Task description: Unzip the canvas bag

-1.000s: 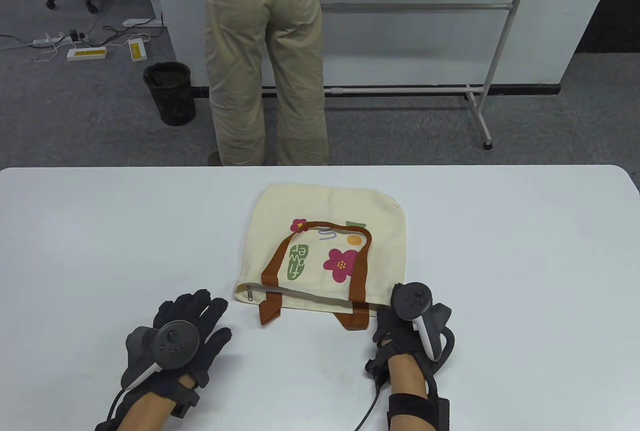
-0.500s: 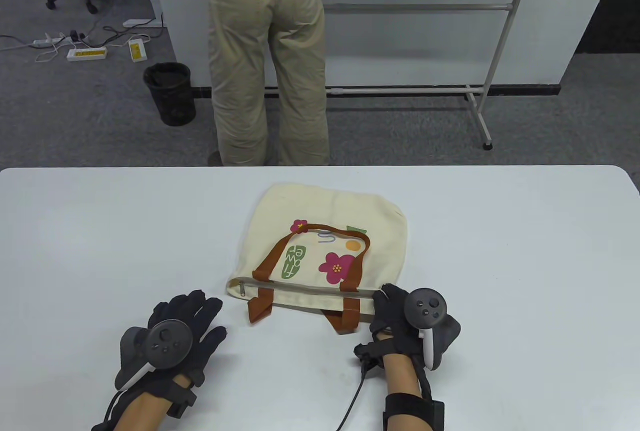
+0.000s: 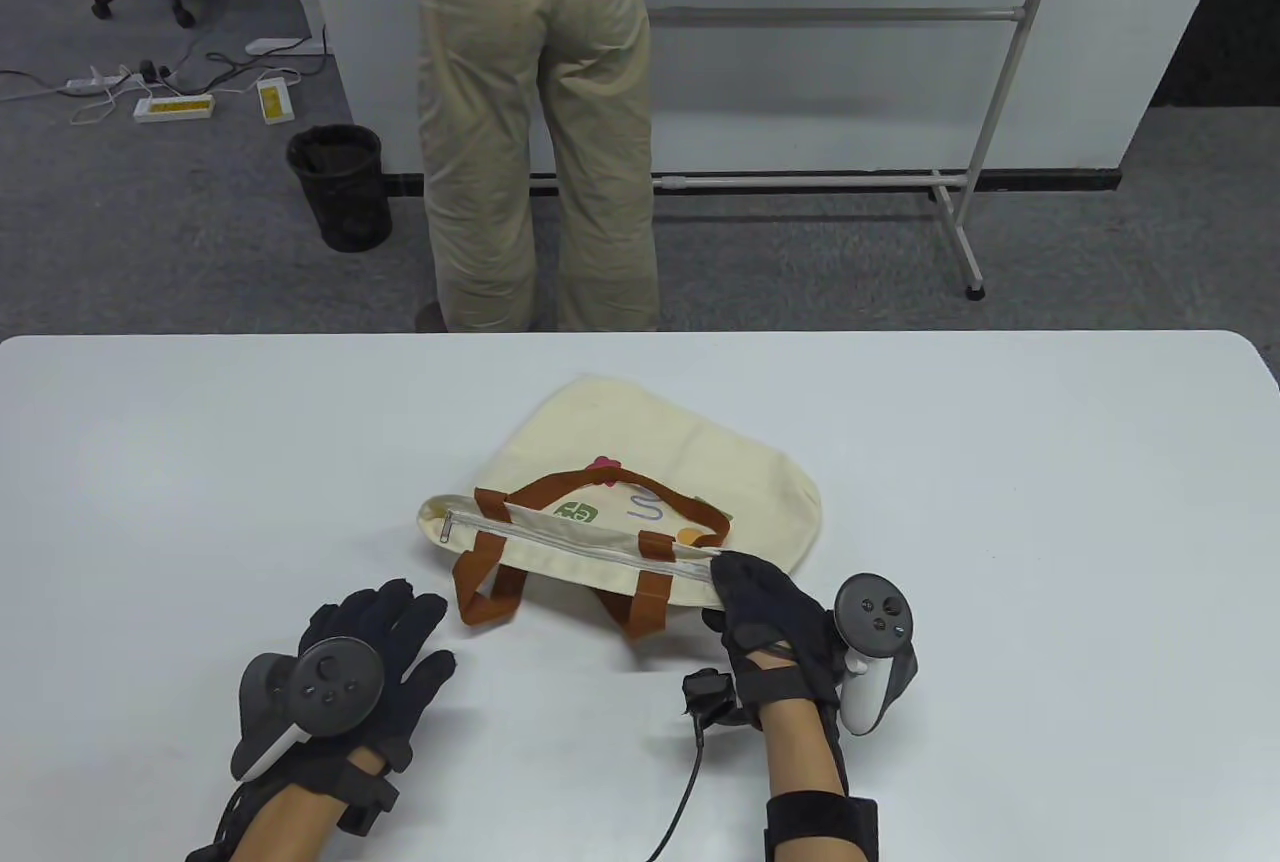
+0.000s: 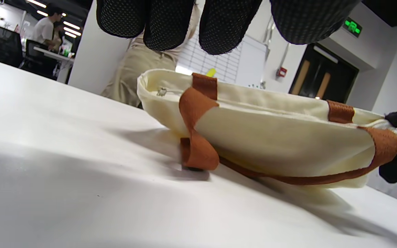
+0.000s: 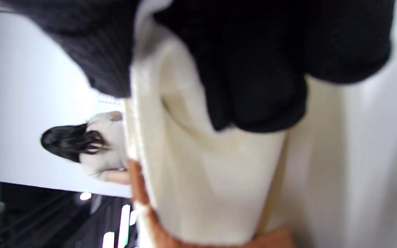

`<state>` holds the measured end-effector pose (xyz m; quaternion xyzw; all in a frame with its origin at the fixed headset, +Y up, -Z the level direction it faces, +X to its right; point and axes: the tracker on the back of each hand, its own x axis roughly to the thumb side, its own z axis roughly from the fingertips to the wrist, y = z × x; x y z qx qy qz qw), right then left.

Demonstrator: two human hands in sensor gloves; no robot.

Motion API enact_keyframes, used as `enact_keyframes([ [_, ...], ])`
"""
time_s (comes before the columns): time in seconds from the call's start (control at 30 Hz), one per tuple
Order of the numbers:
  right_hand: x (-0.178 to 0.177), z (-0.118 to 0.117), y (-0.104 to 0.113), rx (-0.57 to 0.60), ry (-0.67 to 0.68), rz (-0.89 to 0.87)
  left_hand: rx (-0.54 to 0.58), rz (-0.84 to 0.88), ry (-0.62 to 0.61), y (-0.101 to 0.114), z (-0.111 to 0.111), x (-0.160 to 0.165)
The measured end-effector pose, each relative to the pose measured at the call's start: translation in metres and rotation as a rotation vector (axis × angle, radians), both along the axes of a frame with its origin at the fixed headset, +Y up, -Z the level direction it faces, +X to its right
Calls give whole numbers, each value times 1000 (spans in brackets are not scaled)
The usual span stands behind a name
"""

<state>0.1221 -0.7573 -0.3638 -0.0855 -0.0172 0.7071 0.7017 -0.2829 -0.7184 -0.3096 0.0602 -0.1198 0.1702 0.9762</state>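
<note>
A cream canvas bag with brown handles lies on the white table. Its grey zipper runs along the raised near edge, with the metal pull at the left end. My right hand grips the bag's right corner at the zipper's end and holds the edge lifted. The right wrist view shows the fingers closed on the cream fabric. My left hand rests flat on the table with fingers spread, just below-left of the bag, holding nothing. The left wrist view shows the bag and pull.
A person in khaki trousers stands just beyond the table's far edge. A whiteboard stand and a black bin stand on the floor behind. A cable trails from my right wrist.
My right hand has taken hold of the bag's right corner and lifted and turned the top edge up, so the zipper faces upward and the bag shifted left. The left hand stayed put.
</note>
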Motion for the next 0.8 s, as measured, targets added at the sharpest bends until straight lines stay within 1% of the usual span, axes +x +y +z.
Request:
enact_keyframes([
  [0.13, -12, 1, -4, 8, 75, -203, 19, 27, 11, 2, 0, -4],
  [0.27, -21, 2, -5, 20, 129, -321, 44, 73, 57, 6, 0, -17],
  [0.4, -29, 2, -3, 64, 192, -435, 31, 205, 141, 5, -2, -38],
  [0.57, -35, 1, 2, 109, 257, -507, -77, 454, 281, -7, -4, -65],
  [0.6, -37, 1, 4, 121, 273, -522, -107, 527, 311, -11, -4, -70],
  [0.7, -39, 1, 6, 139, 296, -545, -214, 679, 345, -21, -5, -78],
  [0.8, -42, 1, 8, 151, 318, -566, -338, 800, 341, -33, -6, -80],
])
